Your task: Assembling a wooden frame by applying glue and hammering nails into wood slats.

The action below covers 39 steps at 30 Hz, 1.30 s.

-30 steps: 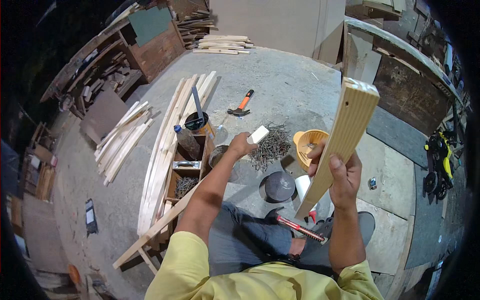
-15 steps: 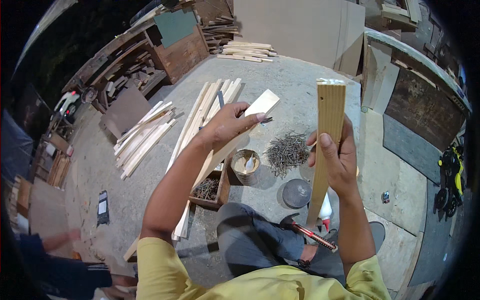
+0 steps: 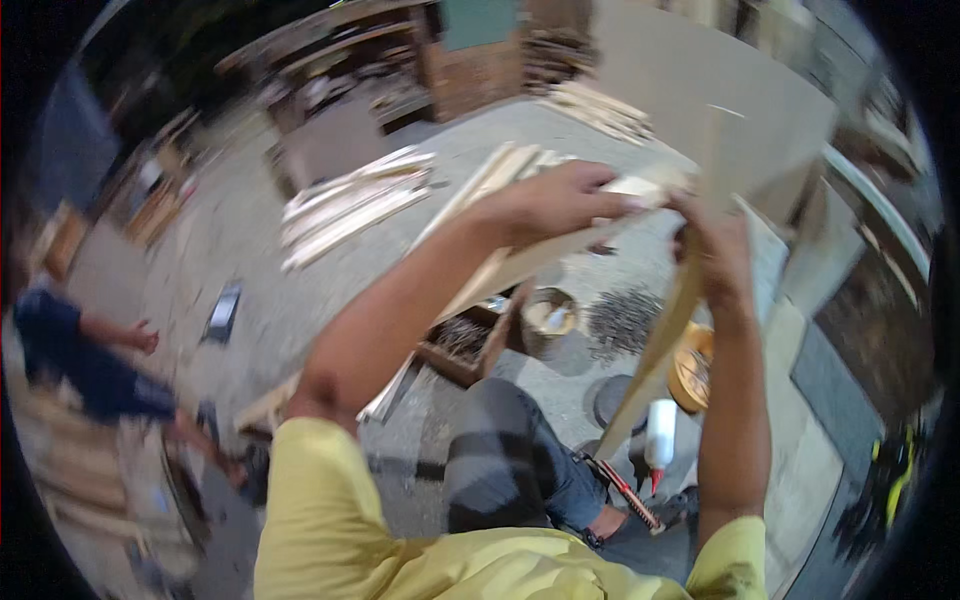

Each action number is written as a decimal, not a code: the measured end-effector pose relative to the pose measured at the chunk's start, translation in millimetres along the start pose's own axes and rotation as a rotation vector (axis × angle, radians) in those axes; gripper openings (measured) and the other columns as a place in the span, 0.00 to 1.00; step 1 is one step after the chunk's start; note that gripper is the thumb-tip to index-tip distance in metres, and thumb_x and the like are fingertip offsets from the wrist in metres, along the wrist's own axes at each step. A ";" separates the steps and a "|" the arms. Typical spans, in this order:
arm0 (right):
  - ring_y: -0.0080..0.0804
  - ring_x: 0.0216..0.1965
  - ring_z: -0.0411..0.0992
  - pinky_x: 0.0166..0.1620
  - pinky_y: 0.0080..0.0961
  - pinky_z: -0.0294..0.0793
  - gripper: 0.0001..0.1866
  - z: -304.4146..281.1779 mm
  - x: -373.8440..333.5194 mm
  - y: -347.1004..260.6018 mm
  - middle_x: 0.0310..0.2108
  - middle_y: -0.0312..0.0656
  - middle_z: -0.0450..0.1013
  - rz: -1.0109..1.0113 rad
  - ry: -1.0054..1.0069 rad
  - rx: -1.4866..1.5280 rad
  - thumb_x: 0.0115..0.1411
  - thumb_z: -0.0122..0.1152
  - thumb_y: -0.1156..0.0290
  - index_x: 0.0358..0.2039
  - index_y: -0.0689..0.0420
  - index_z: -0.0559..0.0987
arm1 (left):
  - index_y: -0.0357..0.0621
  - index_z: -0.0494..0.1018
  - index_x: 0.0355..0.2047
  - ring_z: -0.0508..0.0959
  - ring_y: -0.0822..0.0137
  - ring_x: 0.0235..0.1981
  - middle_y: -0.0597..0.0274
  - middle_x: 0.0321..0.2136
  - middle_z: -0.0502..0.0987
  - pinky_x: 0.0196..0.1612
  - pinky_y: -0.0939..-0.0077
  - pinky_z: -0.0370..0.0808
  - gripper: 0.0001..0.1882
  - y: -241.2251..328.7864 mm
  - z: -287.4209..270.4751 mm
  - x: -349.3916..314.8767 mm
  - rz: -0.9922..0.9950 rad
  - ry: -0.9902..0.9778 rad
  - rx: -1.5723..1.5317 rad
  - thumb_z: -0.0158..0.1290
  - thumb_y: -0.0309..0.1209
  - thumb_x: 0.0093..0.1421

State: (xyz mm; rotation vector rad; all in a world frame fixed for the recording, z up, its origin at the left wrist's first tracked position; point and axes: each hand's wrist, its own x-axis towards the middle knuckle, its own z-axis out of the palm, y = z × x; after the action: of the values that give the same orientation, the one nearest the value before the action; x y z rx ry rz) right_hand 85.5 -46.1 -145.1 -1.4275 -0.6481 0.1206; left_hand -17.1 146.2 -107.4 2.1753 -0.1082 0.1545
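Observation:
My left hand (image 3: 570,203) is closed around a pale wooden strip (image 3: 530,258), which slopes down toward the wooden box of nails. A second wooden strip (image 3: 652,352) stands tilted in my right hand (image 3: 715,245), its lower end beside my leg. The far end of the left strip meets the fingers of my right hand near the other strip; blur hides whether the strips touch. Below my hands lie a pile of nails (image 3: 628,320), a can (image 3: 549,318) with a pale thing in it, and a nail box (image 3: 462,345).
A white bottle with a red tip (image 3: 660,435), a hammer (image 3: 628,495) and an orange bowl (image 3: 688,375) are near my right forearm. Stacked strips (image 3: 355,205) lie on the floor to the left. Another person (image 3: 85,350) is at the far left.
The view has turned left and blurred. My hands have come together, bringing the left strip's end up to the right hand. The orange bowl and more of the other person now show.

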 end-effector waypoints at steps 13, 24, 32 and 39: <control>0.16 0.22 0.65 0.27 0.16 0.63 0.23 -11.8 41.9 17.2 0.25 0.32 0.68 -0.077 0.058 -0.130 0.56 0.73 0.53 0.40 0.60 0.82 | 0.50 0.68 0.27 0.62 0.77 0.22 0.72 0.20 0.64 0.28 0.77 0.61 0.15 -131.0 35.5 -335.8 0.249 1.956 -0.092 0.42 0.35 0.74; 0.17 0.31 0.62 0.37 0.14 0.66 0.21 -58.1 76.6 43.9 0.43 0.32 0.70 -0.351 -0.175 -0.195 0.70 0.53 0.60 0.61 0.47 0.76 | 0.43 0.64 0.53 0.71 0.59 0.54 0.54 0.51 0.69 0.59 0.58 0.71 0.30 -221.5 28.8 -378.1 0.097 2.002 -1.352 0.61 0.49 0.61; 0.19 0.42 0.65 0.48 0.14 0.66 0.32 -125.9 129.3 64.6 0.58 0.35 0.68 -0.378 -0.321 -0.015 0.66 0.57 0.48 0.66 0.51 0.70 | 0.49 0.72 0.45 0.79 0.69 0.34 0.67 0.32 0.77 0.41 0.73 0.79 0.17 -133.0 -9.6 -388.3 0.298 1.915 -0.952 0.60 0.44 0.63; 0.34 0.64 0.60 0.68 0.31 0.56 0.28 -144.1 135.8 61.4 0.67 0.38 0.61 -0.146 -0.245 0.406 0.70 0.50 0.63 0.69 0.54 0.62 | 0.43 0.68 0.52 0.78 0.65 0.46 0.60 0.43 0.77 0.43 0.70 0.81 0.22 -4.7 -84.3 -411.4 0.569 1.565 -0.485 0.54 0.45 0.67</control>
State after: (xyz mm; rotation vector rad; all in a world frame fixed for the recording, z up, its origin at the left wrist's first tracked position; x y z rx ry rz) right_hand 285.2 -100.6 -156.8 -0.9779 -0.8719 0.2979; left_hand -428.9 226.3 -125.8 1.0134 0.1312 1.8246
